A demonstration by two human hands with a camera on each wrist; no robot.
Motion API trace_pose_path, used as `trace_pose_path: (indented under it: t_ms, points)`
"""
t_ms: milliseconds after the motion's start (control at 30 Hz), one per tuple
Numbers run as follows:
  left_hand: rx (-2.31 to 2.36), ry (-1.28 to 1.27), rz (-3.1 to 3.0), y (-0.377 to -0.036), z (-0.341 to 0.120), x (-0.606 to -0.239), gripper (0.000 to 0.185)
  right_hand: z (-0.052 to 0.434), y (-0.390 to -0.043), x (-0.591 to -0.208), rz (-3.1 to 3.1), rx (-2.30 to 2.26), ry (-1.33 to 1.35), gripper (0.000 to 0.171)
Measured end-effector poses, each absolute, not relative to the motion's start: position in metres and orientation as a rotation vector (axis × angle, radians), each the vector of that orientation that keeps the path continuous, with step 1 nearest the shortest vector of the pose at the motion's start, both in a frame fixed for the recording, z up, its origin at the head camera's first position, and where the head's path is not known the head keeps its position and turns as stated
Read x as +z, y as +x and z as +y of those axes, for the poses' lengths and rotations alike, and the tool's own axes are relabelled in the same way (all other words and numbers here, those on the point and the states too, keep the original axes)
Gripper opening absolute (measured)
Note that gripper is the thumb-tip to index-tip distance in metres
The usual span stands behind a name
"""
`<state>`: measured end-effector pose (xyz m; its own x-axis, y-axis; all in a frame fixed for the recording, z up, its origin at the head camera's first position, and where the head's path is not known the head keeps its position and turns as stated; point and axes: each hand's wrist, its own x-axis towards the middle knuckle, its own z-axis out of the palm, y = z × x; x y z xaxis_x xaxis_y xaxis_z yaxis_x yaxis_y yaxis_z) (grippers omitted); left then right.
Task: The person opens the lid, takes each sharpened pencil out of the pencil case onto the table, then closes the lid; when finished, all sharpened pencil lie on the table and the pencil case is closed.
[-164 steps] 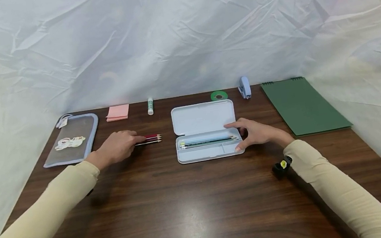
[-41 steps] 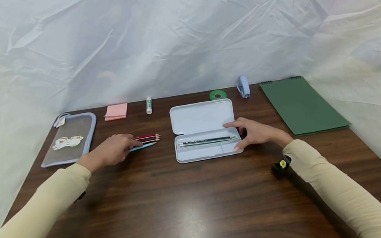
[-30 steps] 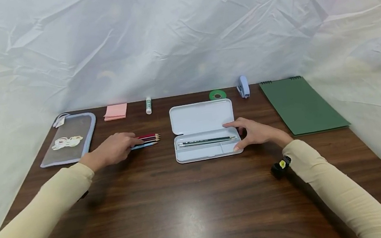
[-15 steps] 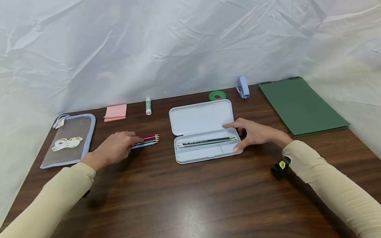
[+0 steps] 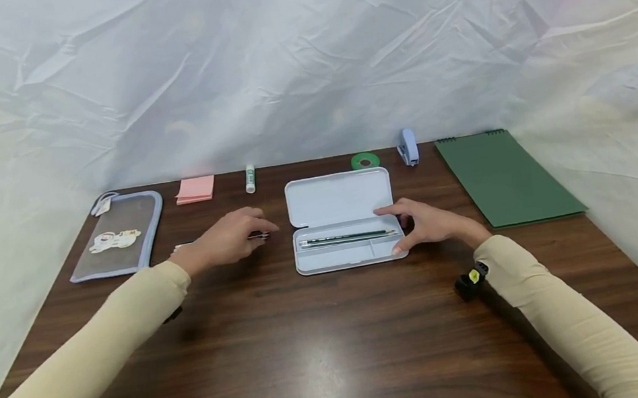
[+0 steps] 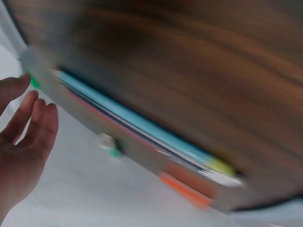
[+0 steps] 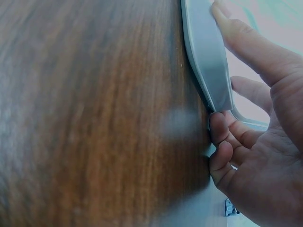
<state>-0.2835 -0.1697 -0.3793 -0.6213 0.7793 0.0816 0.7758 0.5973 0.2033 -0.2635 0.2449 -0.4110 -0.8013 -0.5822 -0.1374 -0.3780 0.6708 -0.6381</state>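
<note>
1. The pencils [image 5: 221,240] lie on the surface [image 5: 315,349] just left of the open pencil case [image 5: 350,249]. Their long axis runs left to right, with the tips toward the case.
2. The left hand [image 5: 232,237] is right over them, palm down, its fingers [image 5: 258,224] stretched toward the case. It hides most of the bundle. Only an end at its left and a dark bit at its right show.
3. Whether this hand grips the pencils or only rests on them cannot be told. The left wrist view is blurred; it shows a blue pencil [image 6: 142,124] and straight fingers [image 6: 33,120].
4. The right hand [image 5: 429,223] holds the right end of the case, thumb on the near rim and forefinger on the far rim. The right wrist view shows its fingers [image 7: 246,42] on the case wall [image 7: 208,66].
5. Two dark pencils [image 5: 345,238] lie lengthwise in the case's far tray.
6. Nothing lies between the left hand and the case.
7. Along the far edge are a mesh pouch [image 5: 118,234], pink notes [image 5: 196,189], a glue stick [image 5: 251,178], a green tape roll [image 5: 365,160], a stapler [image 5: 407,146] and a green notebook [image 5: 505,176].
</note>
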Motion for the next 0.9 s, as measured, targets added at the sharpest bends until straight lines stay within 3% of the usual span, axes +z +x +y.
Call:
trace_pose_path:
  t_ms: [133, 500, 900]
  points:
    - [0.362, 1.460, 2.628, -0.286, -0.134, -0.372, 0.031, 0.246, -0.263, -0.411, 2.555, -0.875, -0.759, 0.087]
    - [0.284, 1.401, 2.407, -0.292, -0.037, -0.375, 0.041, 0.249, -0.263, -0.414, 2.558, -0.883, -0.799, 0.088]
    - [0.234, 1.367, 2.403, -0.298, -0.011, -0.376, 0.045, 0.247, -0.266, -0.407, 2.576, -0.858, -0.741, 0.085]
